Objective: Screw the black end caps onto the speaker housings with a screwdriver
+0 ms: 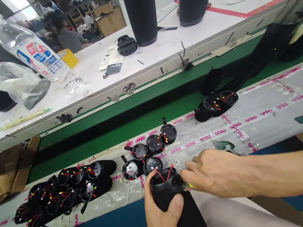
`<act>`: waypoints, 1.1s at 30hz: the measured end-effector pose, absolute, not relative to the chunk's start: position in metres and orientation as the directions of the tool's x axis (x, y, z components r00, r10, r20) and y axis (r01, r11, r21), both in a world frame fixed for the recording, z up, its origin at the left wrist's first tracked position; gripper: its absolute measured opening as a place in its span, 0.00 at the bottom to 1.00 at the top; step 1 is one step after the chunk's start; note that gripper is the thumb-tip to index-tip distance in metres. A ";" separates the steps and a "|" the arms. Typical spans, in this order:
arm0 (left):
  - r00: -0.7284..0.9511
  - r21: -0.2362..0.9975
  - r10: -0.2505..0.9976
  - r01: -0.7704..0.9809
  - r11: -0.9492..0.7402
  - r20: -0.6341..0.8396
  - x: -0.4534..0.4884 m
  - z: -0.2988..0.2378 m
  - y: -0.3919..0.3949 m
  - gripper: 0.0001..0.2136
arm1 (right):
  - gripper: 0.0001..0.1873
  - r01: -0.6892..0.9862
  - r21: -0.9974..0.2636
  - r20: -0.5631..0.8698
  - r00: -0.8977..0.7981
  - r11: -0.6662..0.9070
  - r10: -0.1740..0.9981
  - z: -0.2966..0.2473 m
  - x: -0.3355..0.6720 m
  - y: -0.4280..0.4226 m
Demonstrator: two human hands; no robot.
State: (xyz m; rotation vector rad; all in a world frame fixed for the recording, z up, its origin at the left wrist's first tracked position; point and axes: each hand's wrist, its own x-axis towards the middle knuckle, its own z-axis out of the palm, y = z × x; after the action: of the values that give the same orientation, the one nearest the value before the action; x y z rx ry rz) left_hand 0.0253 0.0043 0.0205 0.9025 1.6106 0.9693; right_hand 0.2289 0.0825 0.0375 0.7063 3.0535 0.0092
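Note:
My left hand [163, 216] wraps around a black fabric-covered tube [183, 216], thumb in front and fingers behind. Its open end tilts up toward me, and red wires [166, 174] stick out of it. At the tube's right rim my right hand [204, 170] is closed in a pinch. A bit of yellow and something dark show under its fingertips, too small to name. Just beyond the held tube, several similar black tubes with round ends and red wires [152, 165] stand on the taped bench [193, 153].
More wired tubes [66, 197] cluster at the left, and a pair [216, 103] lies farther right. Behind a green gap, a white shelf [100, 87] carries a water bottle [39, 51], a plastic bag [18, 83] and tall black cylinders [141, 10]. A cardboard box [1, 173] is at left.

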 end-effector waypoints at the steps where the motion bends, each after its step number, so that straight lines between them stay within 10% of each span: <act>1: -0.209 0.914 0.906 0.095 0.393 -0.368 0.025 0.021 0.005 0.37 | 0.04 0.443 0.009 -0.006 -0.896 0.896 0.443 0.038 0.229 0.083; 15: -0.340 0.875 0.879 0.233 0.424 -0.335 0.027 0.019 0.001 0.35 | 0.08 0.487 0.002 -0.041 -0.873 0.873 0.486 0.047 0.222 0.074; 25: -0.145 0.824 0.844 -0.354 0.442 -0.516 0.020 0.002 0.011 0.37 | 0.14 0.453 -0.210 0.178 -0.854 0.867 0.489 0.036 0.220 0.091; 33: -0.167 0.819 0.828 -0.341 0.460 -0.535 0.020 0.009 0.002 0.45 | 0.09 0.600 -0.261 0.040 -0.776 0.756 0.630 0.044 0.227 0.069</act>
State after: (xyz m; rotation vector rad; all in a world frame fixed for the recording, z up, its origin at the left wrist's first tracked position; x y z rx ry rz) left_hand 0.0205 0.0022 0.0087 0.4711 1.3751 1.1016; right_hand 0.2270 0.0691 0.0440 1.0765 3.0601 -0.3847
